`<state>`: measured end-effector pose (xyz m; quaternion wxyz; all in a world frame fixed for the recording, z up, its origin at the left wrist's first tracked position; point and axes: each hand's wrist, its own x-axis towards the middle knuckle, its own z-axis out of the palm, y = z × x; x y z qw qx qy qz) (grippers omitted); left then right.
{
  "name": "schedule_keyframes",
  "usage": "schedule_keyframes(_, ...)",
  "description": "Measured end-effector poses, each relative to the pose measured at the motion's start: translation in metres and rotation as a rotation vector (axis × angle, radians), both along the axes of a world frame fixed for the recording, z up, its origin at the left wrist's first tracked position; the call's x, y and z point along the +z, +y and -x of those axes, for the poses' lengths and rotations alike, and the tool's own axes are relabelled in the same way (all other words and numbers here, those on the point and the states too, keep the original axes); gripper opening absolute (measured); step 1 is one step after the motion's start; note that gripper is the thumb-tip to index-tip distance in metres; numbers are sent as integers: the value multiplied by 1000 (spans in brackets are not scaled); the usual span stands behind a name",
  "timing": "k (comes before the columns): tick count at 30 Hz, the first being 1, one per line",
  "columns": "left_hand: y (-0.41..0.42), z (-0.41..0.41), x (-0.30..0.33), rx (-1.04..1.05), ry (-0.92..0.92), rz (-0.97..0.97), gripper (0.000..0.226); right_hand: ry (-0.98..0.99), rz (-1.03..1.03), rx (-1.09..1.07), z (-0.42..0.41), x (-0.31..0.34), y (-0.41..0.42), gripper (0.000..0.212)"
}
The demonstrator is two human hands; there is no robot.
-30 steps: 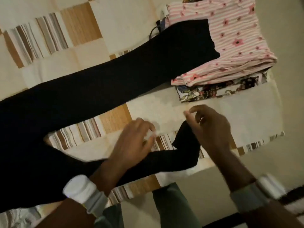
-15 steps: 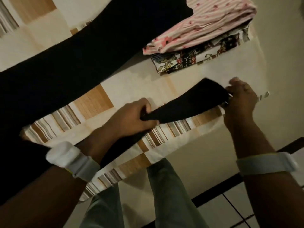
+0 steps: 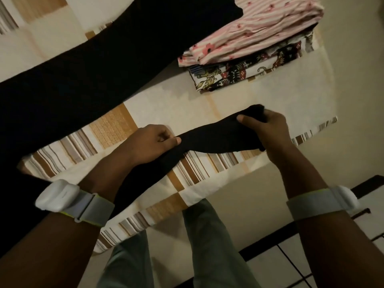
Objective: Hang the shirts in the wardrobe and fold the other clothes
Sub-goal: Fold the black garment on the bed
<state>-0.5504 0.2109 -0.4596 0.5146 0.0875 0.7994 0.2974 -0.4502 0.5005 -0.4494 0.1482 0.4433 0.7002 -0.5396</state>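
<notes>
Head view: nearest, grey trouser legs [image 3: 209, 242] stand at the bed's edge [image 3: 193, 198]. Above them both hands grip one leg of the black trousers [image 3: 218, 136] over the striped bedsheet: the left hand [image 3: 153, 142] has its fingers curled round the leg, the right hand [image 3: 268, 125] pinches its end. The other leg lies farther across the bed, reaching the folded pink striped garment [image 3: 259, 36] stacked on a patterned one [image 3: 245, 71].

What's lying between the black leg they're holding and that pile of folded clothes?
Nothing but bare bedsheet in the head view: the black trouser leg, gripped by both hands, lies apart from the folded pile.
</notes>
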Motion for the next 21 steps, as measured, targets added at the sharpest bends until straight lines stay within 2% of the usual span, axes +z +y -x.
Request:
schedule_keyframes(3, -7, 1, 1, 121, -54, -107, 22, 280, 80, -178, -5, 21, 26, 15)
schedule_keyframes(6, -12, 6, 3, 239, -104, -161, 28, 380, 103, -111, -12, 39, 44, 14)
schedule_keyframes(10, -15, 16, 15, 49, -256, -123, 40, 403, 100, -40, -15, 48, 49, 12)
schedule_keyframes(12, -18, 20, 19, -40, -300, -88, 30, 407, 58, -23, -15, 46, 51, 12)
schedule_keyframes(14, -23, 22, 17, -27, -197, -84, 20, 404, -7, -31, -14, 43, 52, 12)
schedule_keyframes(17, -34, 20, 11, 131, 22, -130, 12, 382, -90, -56, -9, 34, 48, 12)
schedule_keyframes(21, -40, 13, 0, 179, 115, -118, 7, 330, -160, -71, 2, 14, 47, 7)
